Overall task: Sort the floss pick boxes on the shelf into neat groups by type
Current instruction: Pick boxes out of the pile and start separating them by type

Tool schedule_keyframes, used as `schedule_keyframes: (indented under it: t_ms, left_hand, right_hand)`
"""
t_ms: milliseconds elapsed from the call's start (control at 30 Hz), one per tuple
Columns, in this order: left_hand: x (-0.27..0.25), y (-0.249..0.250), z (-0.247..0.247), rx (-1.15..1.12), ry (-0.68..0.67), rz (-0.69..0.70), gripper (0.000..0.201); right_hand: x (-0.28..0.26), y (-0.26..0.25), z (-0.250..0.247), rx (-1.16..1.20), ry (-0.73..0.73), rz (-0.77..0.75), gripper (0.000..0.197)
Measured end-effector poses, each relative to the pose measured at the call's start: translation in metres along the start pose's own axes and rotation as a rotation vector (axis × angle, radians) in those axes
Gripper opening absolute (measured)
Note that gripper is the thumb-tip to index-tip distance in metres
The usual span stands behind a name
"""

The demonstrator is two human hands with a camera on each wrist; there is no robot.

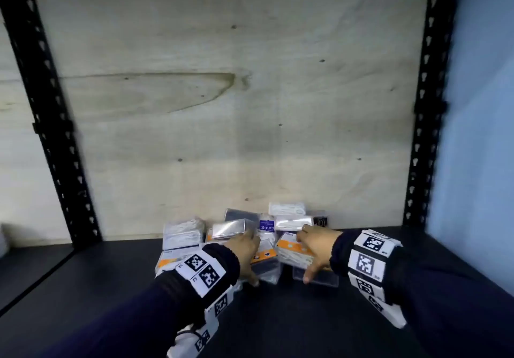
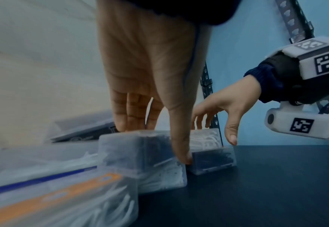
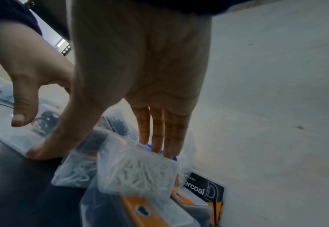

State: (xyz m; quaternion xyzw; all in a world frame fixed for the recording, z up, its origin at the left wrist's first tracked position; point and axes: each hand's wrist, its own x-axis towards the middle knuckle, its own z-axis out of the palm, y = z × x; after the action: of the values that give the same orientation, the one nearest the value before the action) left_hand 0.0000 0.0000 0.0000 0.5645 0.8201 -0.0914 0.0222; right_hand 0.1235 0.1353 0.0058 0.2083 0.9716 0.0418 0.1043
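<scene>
Several clear floss pick boxes [image 1: 183, 232] lie jumbled at the back middle of the dark shelf [image 1: 278, 318]: some with orange labels [image 1: 289, 246], one with a blue label [image 1: 266, 227], a black charcoal one [image 3: 204, 190]. My left hand [image 1: 250, 259] spans a clear box of dark picks [image 2: 140, 153], with straight fingers [image 2: 128, 119] over its far top edge and the thumb on its front corner. My right hand [image 1: 308, 254] is spread over the boxes to the right. Its straight fingertips [image 3: 157, 138] touch a box of white picks [image 3: 136, 170], and its thumb reaches down at the pile's front.
A plywood panel [image 1: 222, 107] backs the shelf, close behind the pile. Black slotted uprights [image 1: 50, 124] [image 1: 425, 124] stand at both sides, with a blue wall [image 1: 478, 135] to the right. Bare dark shelf lies in front of and beside the boxes.
</scene>
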Motion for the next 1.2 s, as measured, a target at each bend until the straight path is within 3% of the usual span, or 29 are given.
schedule_keyframes:
  t_ms: [100,233,367,467,533,567,667,767,867,967,1067,1200]
  left_hand:
    - [0.003,-0.002,0.003,0.013,0.005,-0.015,0.08]
    - [0.004,-0.003,0.002,0.04,0.037,0.007,0.077]
    - [-0.002,-0.006,-0.01,-0.007,0.063,0.005,0.057]
    - [-0.01,-0.009,-0.018,-0.209,0.133,-0.006,0.022]
    - [-0.015,-0.007,-0.023,-0.329,0.141,-0.01,0.016]
    - [-0.019,-0.004,-0.026,-0.356,0.12,0.017,0.016]
    - [-0.028,0.013,-0.027,-0.354,0.038,0.128,0.035]
    - [-0.037,0.039,-0.024,-0.311,-0.03,0.214,0.037]
    - [-0.039,0.065,-0.02,-0.274,-0.061,0.297,0.042]
    - [-0.042,0.089,-0.017,-0.222,-0.076,0.386,0.043]
    - [-0.041,0.108,-0.016,-0.17,-0.085,0.447,0.042]
    - [-0.04,0.125,-0.02,-0.105,-0.065,0.474,0.038]
  right_hand:
    - [0.006,0.0,0.003,-0.036,0.004,0.013,0.086]
    - [0.009,0.0,0.005,-0.05,0.046,0.015,0.074]
    - [0.002,0.01,0.003,0.105,0.132,0.046,0.06]
    - [-0.013,0.022,-0.006,0.291,0.203,0.103,0.05]
    - [-0.027,0.034,-0.012,0.382,0.2,0.156,0.033]
    - [-0.036,0.039,-0.014,0.4,0.181,0.185,0.021]
    - [-0.064,0.055,-0.015,0.398,0.148,0.243,0.027]
    - [-0.095,0.072,-0.011,0.398,0.151,0.309,0.011]
    - [-0.123,0.088,-0.001,0.354,0.132,0.404,0.029]
    - [-0.147,0.1,0.009,0.297,0.109,0.503,0.015]
    - [-0.163,0.108,0.021,0.244,0.077,0.603,0.015]
    - [-0.173,0.115,0.039,0.269,0.066,0.706,0.036]
